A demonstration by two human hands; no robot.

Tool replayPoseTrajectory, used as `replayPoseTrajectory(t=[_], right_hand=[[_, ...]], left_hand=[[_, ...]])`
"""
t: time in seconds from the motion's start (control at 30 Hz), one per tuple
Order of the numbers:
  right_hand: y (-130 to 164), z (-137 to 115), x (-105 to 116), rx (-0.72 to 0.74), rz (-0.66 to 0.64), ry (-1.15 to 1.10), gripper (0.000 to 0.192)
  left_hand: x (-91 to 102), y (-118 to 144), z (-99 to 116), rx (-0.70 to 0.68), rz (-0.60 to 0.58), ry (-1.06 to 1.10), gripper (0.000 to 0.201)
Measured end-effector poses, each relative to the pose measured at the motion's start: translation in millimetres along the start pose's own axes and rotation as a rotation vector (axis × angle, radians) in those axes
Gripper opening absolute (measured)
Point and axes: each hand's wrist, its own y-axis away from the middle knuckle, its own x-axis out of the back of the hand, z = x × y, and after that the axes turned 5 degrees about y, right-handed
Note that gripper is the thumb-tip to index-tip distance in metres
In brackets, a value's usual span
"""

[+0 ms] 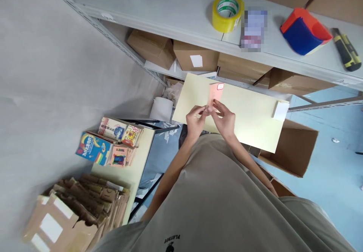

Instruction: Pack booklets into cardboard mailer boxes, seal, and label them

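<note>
My left hand (pixel 195 121) and my right hand (pixel 225 119) meet over a pale yellow table top (pixel 252 121). Both pinch the near end of a thin pink card or packet (pixel 214 93) with a red-and-white label at its far end. The pink piece lies flat along the table, pointing away from me. A small white pad (pixel 281 110) sits at the table's right edge.
A grey shelf (pixel 176 6) above holds a yellow tape roll (pixel 227 11), a red-and-blue tape dispenser (pixel 304 30) and a yellow-black utility knife (pixel 347 49). Cardboard boxes (pixel 195 57) fill the lower shelf. A side table at left carries colourful booklets (pixel 109 142) and brown mailers (pixel 82 203). An open carton (pixel 292 148) stands on the blue floor.
</note>
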Motion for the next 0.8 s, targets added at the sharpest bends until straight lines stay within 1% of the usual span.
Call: replayPoseTrajectory(t=[0.07,0.13,0.2,0.23,0.3,0.37,0.47,0.53,0.6,0.8], right_hand=[[4.0,-4.0,-5.9,-0.011,0.001,-0.023,0.063],[2.2,-4.2,-5.9,-0.001,0.033,-0.019,0.058],[-3.6,-2.4,0.4,0.012,0.032,-0.008,0.059],[-7.2,-1.4,5.1,0.017,0.015,-0.010,0.062],[-14.0,-0.2,15.4,0.022,-0.041,-0.051,0.065],[-19.1,-0.5,24.3,0.023,-0.102,-0.129,0.066],[-23.0,-2.6,32.0,0.011,-0.171,-0.201,0.066],[-24.0,-3.4,33.5,0.004,-0.181,-0.204,0.066],[-24.8,-2.7,33.3,0.000,-0.173,-0.199,0.067],[-29.3,7.3,29.6,0.005,-0.115,-0.179,0.069]], left_hand=[[-7.7,7.3,5.9,-0.082,-0.045,-0.088,0.042],[-11.3,11.3,10.5,-0.136,-0.087,-0.136,0.042],[-7.7,10.0,12.9,-0.153,-0.127,-0.115,0.039],[-3.0,7.2,12.7,-0.141,-0.126,-0.097,0.040],[10.2,-1.8,9.0,-0.063,-0.073,-0.060,0.050],[24.7,-12.3,1.4,0.084,-0.040,0.033,0.066],[38.4,-22.9,-10.5,0.324,-0.138,0.264,0.078],[39.5,-24.0,-13.6,0.407,-0.170,0.361,0.078],[36.2,-21.9,-11.5,0.416,-0.150,0.395,0.076],[24.7,-16.4,2.7,0.328,-0.100,0.368,0.072]])
